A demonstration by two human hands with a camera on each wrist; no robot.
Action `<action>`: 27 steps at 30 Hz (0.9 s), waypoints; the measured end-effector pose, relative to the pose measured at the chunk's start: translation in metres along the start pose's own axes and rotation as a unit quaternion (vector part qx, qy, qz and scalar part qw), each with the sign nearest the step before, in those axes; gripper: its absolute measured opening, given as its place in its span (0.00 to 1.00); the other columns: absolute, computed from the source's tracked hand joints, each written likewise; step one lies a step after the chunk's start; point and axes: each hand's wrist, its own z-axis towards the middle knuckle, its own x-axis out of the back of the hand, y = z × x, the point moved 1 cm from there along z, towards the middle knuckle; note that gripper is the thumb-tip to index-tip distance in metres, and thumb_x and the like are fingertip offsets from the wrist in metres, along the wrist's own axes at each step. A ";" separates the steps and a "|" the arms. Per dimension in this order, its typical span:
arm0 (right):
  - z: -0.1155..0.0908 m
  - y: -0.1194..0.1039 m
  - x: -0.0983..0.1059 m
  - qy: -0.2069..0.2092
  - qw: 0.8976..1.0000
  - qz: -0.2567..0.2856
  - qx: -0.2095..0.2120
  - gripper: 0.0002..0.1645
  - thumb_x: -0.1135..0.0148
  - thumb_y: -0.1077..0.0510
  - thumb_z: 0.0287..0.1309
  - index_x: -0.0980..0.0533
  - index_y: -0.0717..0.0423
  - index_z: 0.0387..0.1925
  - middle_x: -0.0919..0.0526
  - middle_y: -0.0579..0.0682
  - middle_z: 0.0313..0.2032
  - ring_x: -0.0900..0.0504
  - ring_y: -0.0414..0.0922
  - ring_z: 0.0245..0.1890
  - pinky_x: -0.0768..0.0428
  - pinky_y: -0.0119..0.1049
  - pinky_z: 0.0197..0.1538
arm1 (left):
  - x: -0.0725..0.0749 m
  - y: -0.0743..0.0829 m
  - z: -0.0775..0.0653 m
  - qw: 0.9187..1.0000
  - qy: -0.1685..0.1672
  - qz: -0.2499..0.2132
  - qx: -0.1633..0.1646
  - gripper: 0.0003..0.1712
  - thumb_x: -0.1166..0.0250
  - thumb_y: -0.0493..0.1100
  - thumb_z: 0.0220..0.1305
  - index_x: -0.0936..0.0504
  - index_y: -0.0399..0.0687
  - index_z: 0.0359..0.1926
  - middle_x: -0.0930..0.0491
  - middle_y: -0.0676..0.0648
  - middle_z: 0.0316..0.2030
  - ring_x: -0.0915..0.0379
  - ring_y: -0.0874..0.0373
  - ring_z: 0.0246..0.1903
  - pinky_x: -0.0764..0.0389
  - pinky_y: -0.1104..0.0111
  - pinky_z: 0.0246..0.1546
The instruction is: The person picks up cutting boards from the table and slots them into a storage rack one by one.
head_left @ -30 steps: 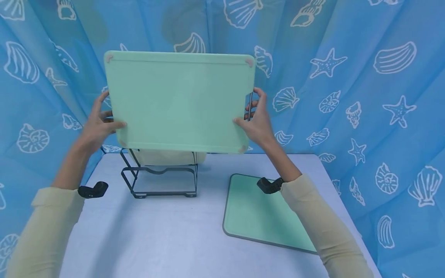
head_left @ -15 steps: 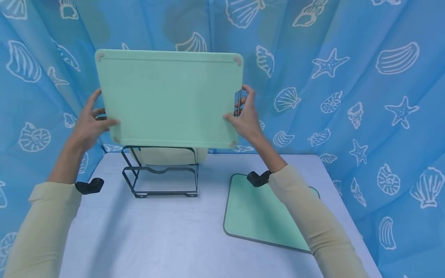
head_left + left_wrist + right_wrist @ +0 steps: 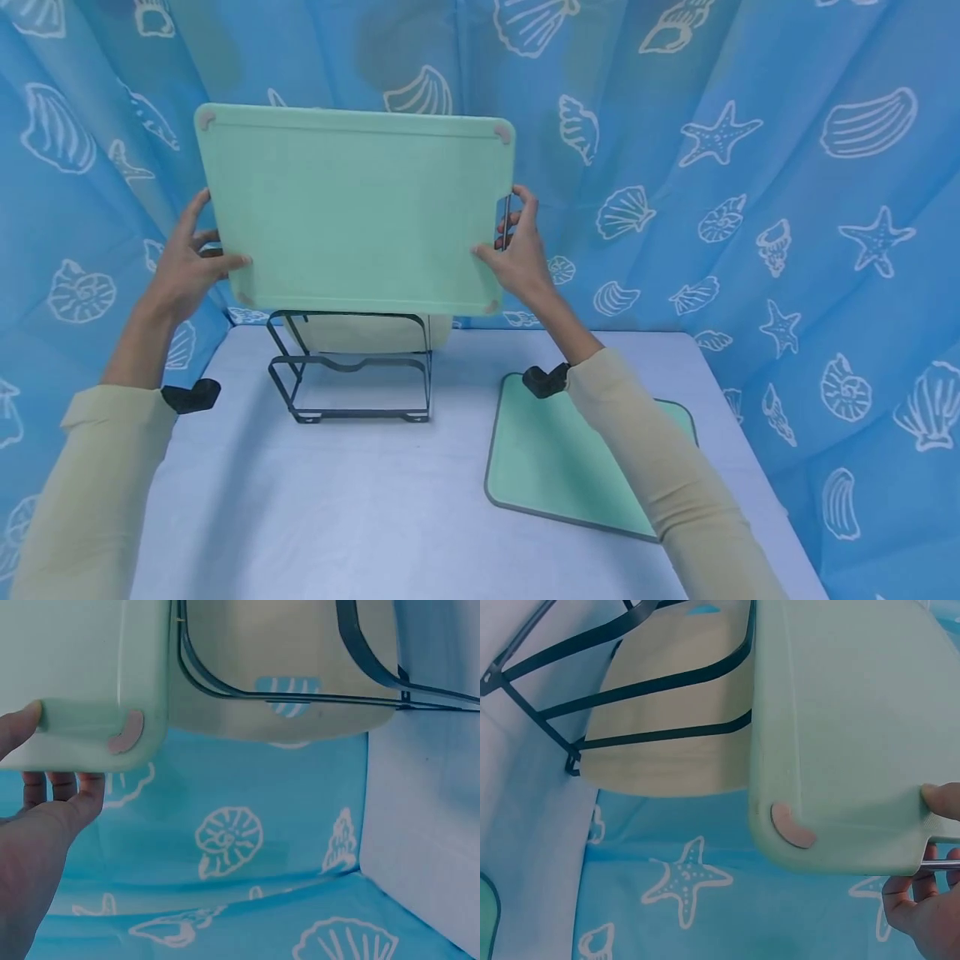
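Note:
A light green cutting board (image 3: 356,208) with pinkish corner pads is held up broadside over the table. My left hand (image 3: 183,267) grips its left edge, thumb on the near face and fingers at the edge and behind. On the other side, my right hand (image 3: 521,262) holds the end with the metal bar handle (image 3: 943,865), thumb pressing the face. Under the board's lower edge stands a black wire rack (image 3: 360,413). A cream cutting board (image 3: 225,718) with a handle cutout stands upright at the rack's back, its upper part hidden in the head view.
A second green board (image 3: 555,450) with a grey rim lies flat on the white table (image 3: 360,517), partly under the right forearm. Behind the table hangs a blue shell-print curtain (image 3: 675,208).
Both hands have carried the light green board leftward, so that it now hangs more squarely above the rack. The rack and the flat board have stayed put.

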 end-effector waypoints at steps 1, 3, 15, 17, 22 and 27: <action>0.000 0.000 -0.001 0.002 1.000 0.003 0.001 0.53 0.31 0.66 0.58 0.53 0.47 0.74 0.31 0.59 0.44 0.27 0.51 0.36 0.25 0.44 0.40 | 0.001 0.000 0.000 1.000 0.001 0.003 0.000 0.56 0.33 0.39 0.67 0.60 0.86 0.76 0.47 0.33 0.72 0.45 0.35 0.67 0.40 0.37 0.64; 0.001 0.001 -0.004 0.005 1.000 0.004 0.002 0.52 0.31 0.66 0.58 0.53 0.46 0.74 0.32 0.57 0.43 0.27 0.51 0.36 0.24 0.44 0.40 | 0.002 0.000 0.000 1.000 0.004 0.003 0.001 0.56 0.33 0.39 0.67 0.60 0.86 0.76 0.47 0.33 0.72 0.46 0.36 0.67 0.39 0.38 0.64; 0.003 0.005 -0.017 0.003 1.000 -0.009 0.008 0.51 0.31 0.64 0.59 0.52 0.47 0.74 0.32 0.54 0.40 0.29 0.50 0.34 0.27 0.42 0.39 | 0.004 -0.010 -0.003 1.000 0.014 0.004 -0.001 0.55 0.33 0.39 0.67 0.59 0.86 0.76 0.45 0.33 0.68 0.41 0.38 0.62 0.38 0.38 0.63; 0.003 0.006 -0.018 -0.001 1.000 -0.010 0.006 0.51 0.31 0.64 0.59 0.52 0.47 0.73 0.32 0.54 0.40 0.29 0.50 0.33 0.27 0.42 0.38 | 0.003 -0.014 -0.004 1.000 0.014 0.008 0.003 0.55 0.33 0.40 0.67 0.60 0.86 0.76 0.46 0.33 0.68 0.40 0.37 0.61 0.38 0.38 0.63; 0.000 0.011 -0.021 -0.005 1.000 -0.013 0.005 0.51 0.31 0.65 0.58 0.51 0.49 0.73 0.32 0.54 0.39 0.30 0.50 0.34 0.28 0.43 0.38 | 0.000 -0.023 -0.007 1.000 0.018 0.009 0.008 0.55 0.32 0.41 0.67 0.59 0.85 0.76 0.46 0.33 0.69 0.43 0.37 0.64 0.37 0.37 0.62; -0.004 0.017 -0.025 -0.002 1.000 -0.016 0.007 0.51 0.31 0.65 0.58 0.51 0.49 0.73 0.32 0.55 0.39 0.31 0.50 0.34 0.30 0.42 0.38 | -0.003 -0.031 -0.010 1.000 0.027 0.008 0.007 0.56 0.33 0.38 0.66 0.60 0.82 0.77 0.45 0.33 0.68 0.45 0.39 0.64 0.36 0.37 0.61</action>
